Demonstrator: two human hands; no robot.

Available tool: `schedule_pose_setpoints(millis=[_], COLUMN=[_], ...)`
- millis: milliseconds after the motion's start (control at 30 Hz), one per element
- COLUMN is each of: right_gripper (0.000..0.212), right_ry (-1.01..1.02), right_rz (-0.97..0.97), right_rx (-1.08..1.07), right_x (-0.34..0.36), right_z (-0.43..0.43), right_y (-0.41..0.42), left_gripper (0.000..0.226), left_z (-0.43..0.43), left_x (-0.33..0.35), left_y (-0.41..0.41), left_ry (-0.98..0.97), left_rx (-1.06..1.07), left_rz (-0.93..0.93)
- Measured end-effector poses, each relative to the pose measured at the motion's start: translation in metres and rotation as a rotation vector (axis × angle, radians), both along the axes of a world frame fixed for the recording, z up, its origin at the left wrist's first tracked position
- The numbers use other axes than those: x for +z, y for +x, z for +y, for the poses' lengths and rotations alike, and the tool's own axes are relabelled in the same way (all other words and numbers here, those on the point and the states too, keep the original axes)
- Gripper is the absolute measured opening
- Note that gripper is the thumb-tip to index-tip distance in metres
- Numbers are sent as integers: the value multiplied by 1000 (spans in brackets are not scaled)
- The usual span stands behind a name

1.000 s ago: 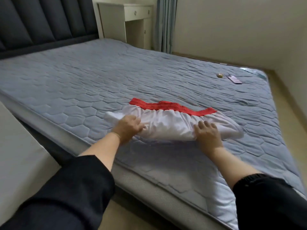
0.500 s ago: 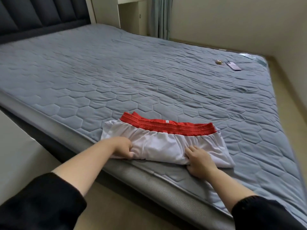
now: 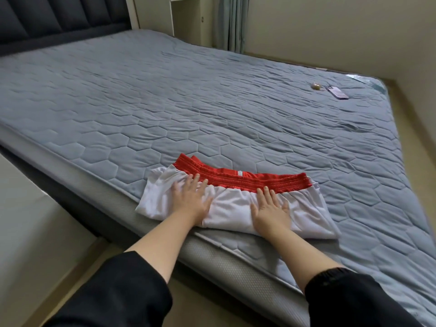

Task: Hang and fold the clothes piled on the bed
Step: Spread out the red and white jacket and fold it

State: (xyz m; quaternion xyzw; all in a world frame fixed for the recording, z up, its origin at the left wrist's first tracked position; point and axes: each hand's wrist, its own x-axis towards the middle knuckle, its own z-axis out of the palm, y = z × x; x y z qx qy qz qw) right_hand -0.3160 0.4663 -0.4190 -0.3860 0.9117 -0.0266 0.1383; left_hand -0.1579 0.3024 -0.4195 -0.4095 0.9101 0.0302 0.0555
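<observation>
While the folded white shorts (image 3: 238, 208) lie at the near edge of the bed (image 3: 212, 109), both hands press flat on them — left hand (image 3: 191, 199) and right hand (image 3: 270, 208), fingers straight, slightly spread, tips reaching the red waistband (image 3: 247, 180).

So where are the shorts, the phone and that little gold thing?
shorts (image 3: 232, 206), head view, white cloth below the red waistband
phone (image 3: 337, 92), head view, its middle
little gold thing (image 3: 315, 86), head view, its centre
</observation>
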Motion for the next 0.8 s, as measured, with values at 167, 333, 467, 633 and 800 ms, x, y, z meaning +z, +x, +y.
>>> schedule_pose_setpoints(millis=[167,333,467,633,800], right_gripper=[57,49,47,48,47], right_ry=[-383,-921,-948,-950,-977], right_rz=[-93,-635,-917,-948,-1265], right_rx=[-85,-236,-391,-417,-462], right_x=[18,36,14,0,9], right_z=[-26,-65,-74,-75,-94], right_y=[20,39,35,40,65], left_gripper=[92,102,58,18,10], left_z=[-44,-60,-61,-47,-44], left_x=[5,26,41,55,85], left_y=[56,55,46,49,60], left_ry=[107,449,996,1334,1307], left_rx=[459,664,842,719,469], left_rz=[70,555,725,967,1188])
